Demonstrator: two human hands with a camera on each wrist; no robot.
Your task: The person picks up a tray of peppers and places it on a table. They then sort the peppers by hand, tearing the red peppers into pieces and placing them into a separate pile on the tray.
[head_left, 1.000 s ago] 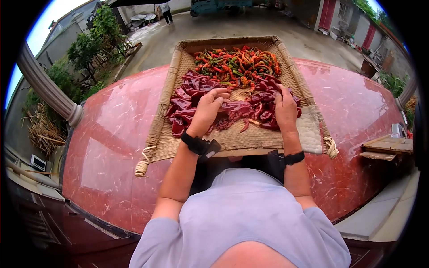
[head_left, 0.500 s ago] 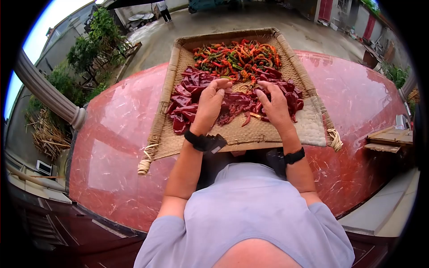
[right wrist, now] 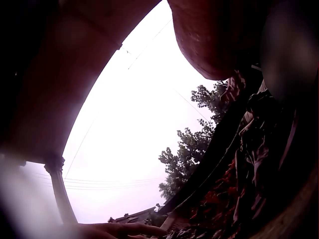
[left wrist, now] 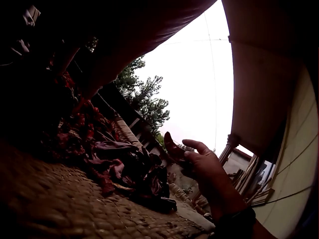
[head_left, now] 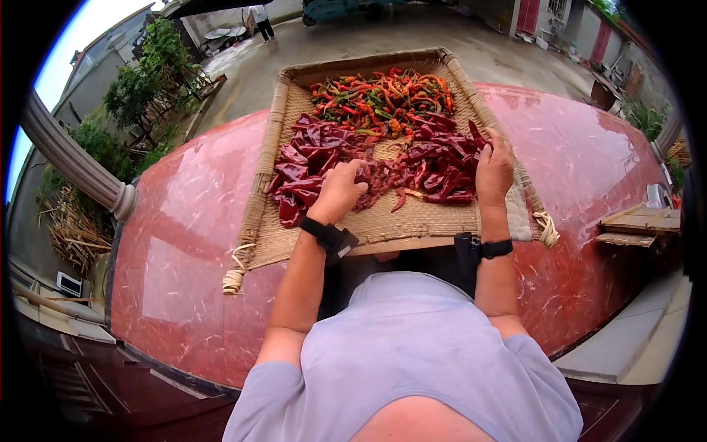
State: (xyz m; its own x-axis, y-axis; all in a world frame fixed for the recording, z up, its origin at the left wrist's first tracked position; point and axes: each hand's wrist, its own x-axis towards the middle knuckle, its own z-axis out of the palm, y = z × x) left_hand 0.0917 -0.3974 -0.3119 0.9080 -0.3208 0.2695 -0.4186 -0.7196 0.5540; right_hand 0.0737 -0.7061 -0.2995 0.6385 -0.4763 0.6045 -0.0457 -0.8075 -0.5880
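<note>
Vs 0.5 s ago: right hand (head_left: pixel 495 168) has gone from mid-pile out to the 3 o'clock rim of the tray (head_left: pixel 264 193). Left hand (head_left: pixel 340 190) has drawn back toward 6 o'clock; its fingers reached up the pile before and are now bent under. Tray pos. unchanged. Head view tipped a little.

Surface/room: outdoors. Desk (head_left: pixel 184 243) is a polished red slab w/ pale veining, glossy, rounded far edge. Tray is woven straw, rectangular, raised rolled rim, cord knots at both near corners. It lies across the desk centre, near edge at the person's chest. Concrete yard (head_left: pixel 508 55) beyond 12 o'clock. Grey column (head_left: pixel 74 158) and shrubs (head_left: pixel 140 81) at 10 o'clock. Stacked planks (head_left: pixel 639 230) at 3 o'clock, off the desk.

Dried chilies (head_left: pixel 434 166): dark red, wrinkled, flattened pods, lying in a loose band across the tray's middle from 9 to 3 o'clock. Bare weave shows at 6 o'clock. Fresh chilies (head_left: pixel 383 92), thin, mixed red/orange/green, heaped at the 12 o'clock end, touching the dried band.

Hands: right hand pinches one pod (left wrist: pixel 171 146) betw. thumb and fingers, pod tip pointing up, just above the pile's 3 o'clock end. Left hand knuckles up, fingers curled onto the dried chilies at approx. 7 o'clock of the band; cannot tell if it grips any. Wrist views dark, add little else.
</note>
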